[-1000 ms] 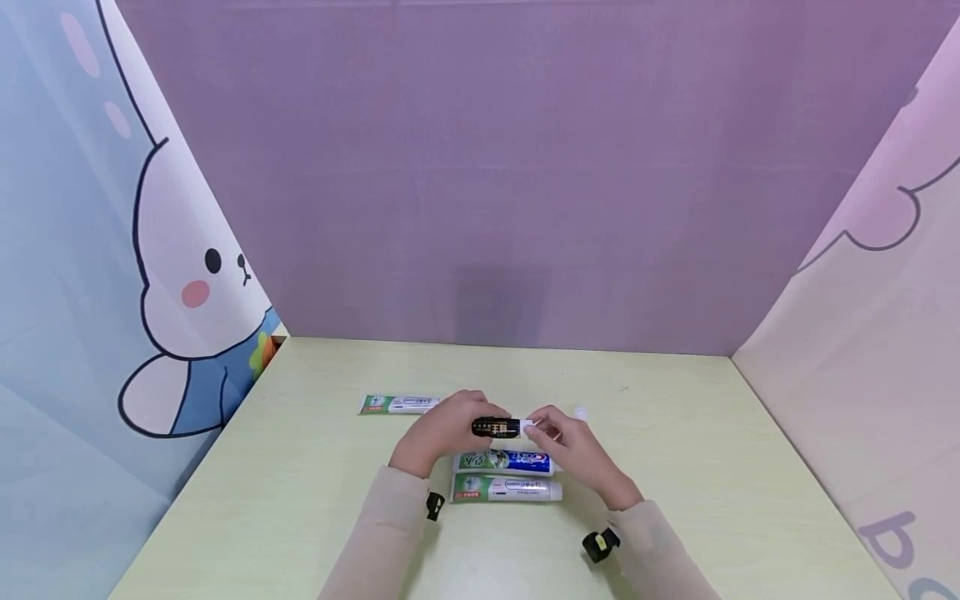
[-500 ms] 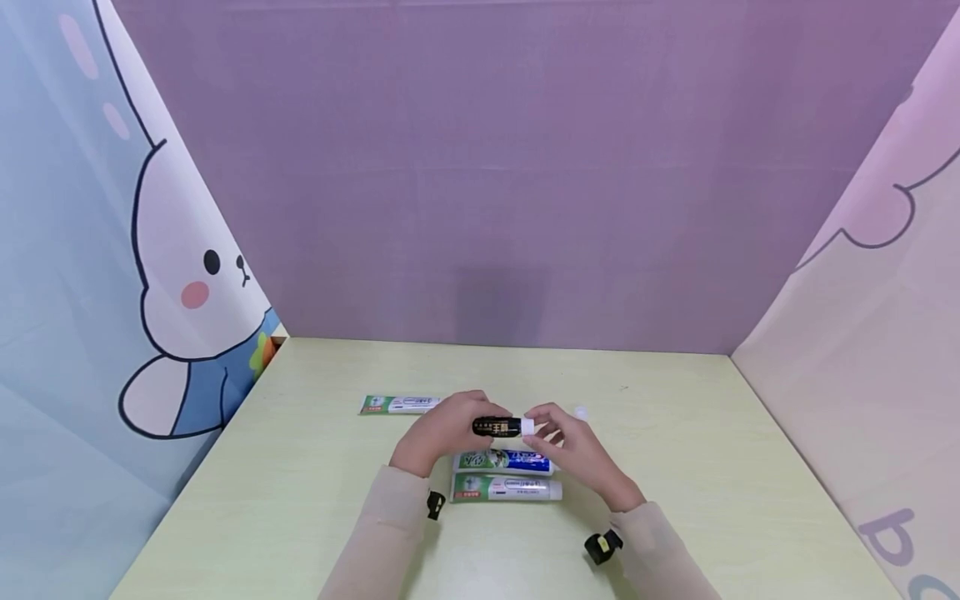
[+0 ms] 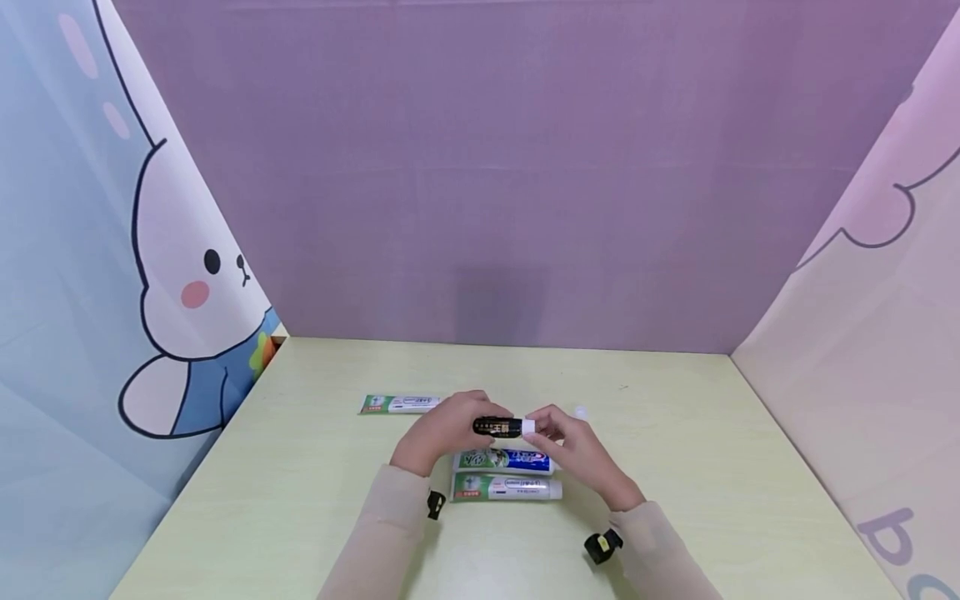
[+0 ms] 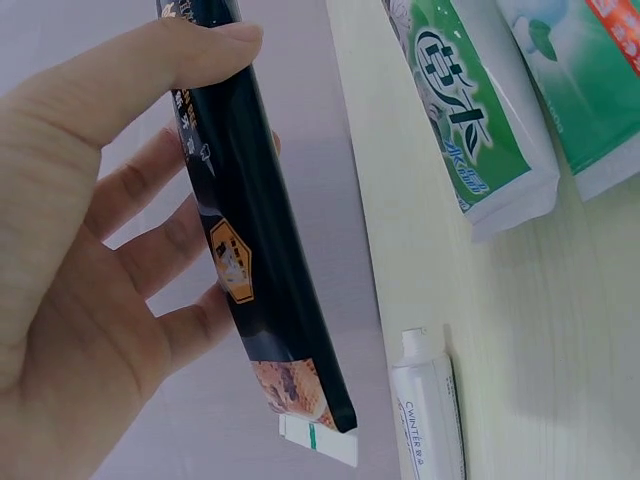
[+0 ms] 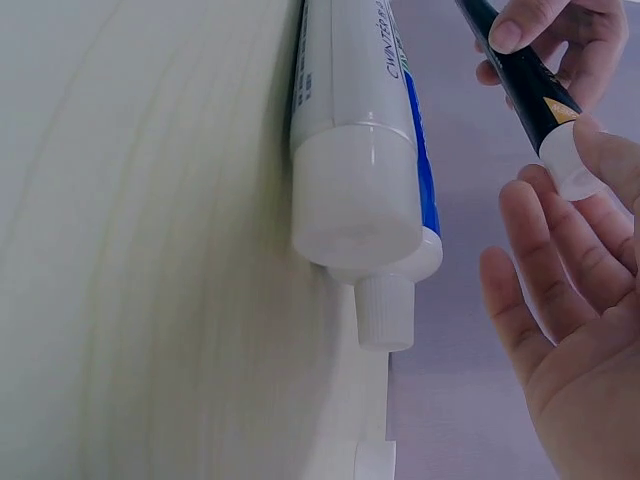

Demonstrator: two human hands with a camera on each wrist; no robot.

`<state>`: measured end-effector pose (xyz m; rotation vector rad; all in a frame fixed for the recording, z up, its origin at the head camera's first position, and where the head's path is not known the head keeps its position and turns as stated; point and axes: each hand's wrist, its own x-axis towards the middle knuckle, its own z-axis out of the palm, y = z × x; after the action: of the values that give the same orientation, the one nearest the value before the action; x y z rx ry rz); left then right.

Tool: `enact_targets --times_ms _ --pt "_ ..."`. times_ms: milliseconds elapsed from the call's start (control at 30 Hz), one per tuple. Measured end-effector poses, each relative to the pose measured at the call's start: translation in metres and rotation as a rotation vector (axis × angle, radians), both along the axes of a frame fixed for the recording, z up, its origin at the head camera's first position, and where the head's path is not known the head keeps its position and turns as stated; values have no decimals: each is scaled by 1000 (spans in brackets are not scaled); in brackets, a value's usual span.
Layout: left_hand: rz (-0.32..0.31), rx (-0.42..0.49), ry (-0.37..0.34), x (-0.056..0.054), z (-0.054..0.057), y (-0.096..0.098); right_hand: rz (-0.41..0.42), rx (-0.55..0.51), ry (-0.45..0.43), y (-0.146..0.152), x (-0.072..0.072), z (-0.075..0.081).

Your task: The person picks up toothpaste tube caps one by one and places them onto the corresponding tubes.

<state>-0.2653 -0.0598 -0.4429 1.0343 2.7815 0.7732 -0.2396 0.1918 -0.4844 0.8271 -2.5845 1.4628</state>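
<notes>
My left hand point(image 3: 450, 425) grips a black toothpaste tube point(image 3: 495, 427) with gold lettering, held level above the table. In the left wrist view the thumb presses on the tube's upper face point(image 4: 245, 190), with the fingers behind it. At the tube's right end is a white cap point(image 5: 570, 162). My right hand point(image 3: 573, 446) pinches this cap between thumb and forefinger, its other fingers loosely bent. Below the hands lie a blue and green toothpaste tube point(image 3: 506, 462) and, nearer, a green and white one point(image 3: 506, 488), side by side.
Another green and white toothpaste tube point(image 3: 397, 405) lies farther back, partly behind the left hand. Its narrow nozzle point(image 4: 414, 345) shows in the left wrist view. A small white object point(image 3: 581, 412), perhaps a cap, is beyond the right hand. A purple backdrop point(image 3: 495, 208) stands behind the table.
Half a second ago my right fingers were spread a little off the white cap; now they pinch it again. The left hand and black tube have hardly moved.
</notes>
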Motion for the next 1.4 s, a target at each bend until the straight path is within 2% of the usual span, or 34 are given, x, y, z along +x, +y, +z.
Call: enact_targets --times_ms 333,600,833,1067,1133,1333,1400 --pt "9 -17 9 0 -1 2 -23 39 -2 -1 0 2" --pt "20 -21 20 1 3 2 -74 7 -65 -3 0 1" --pt "32 -34 27 3 4 3 -26 -30 -45 -2 0 0" --pt "31 -35 46 4 5 4 -18 -37 -41 -4 1 0" --pt "25 -27 54 3 4 4 -10 -43 -35 -5 3 3" --pt "23 9 60 3 1 4 15 -71 -15 -10 16 28" --pt "32 14 53 3 1 3 8 -69 -8 -10 19 33"
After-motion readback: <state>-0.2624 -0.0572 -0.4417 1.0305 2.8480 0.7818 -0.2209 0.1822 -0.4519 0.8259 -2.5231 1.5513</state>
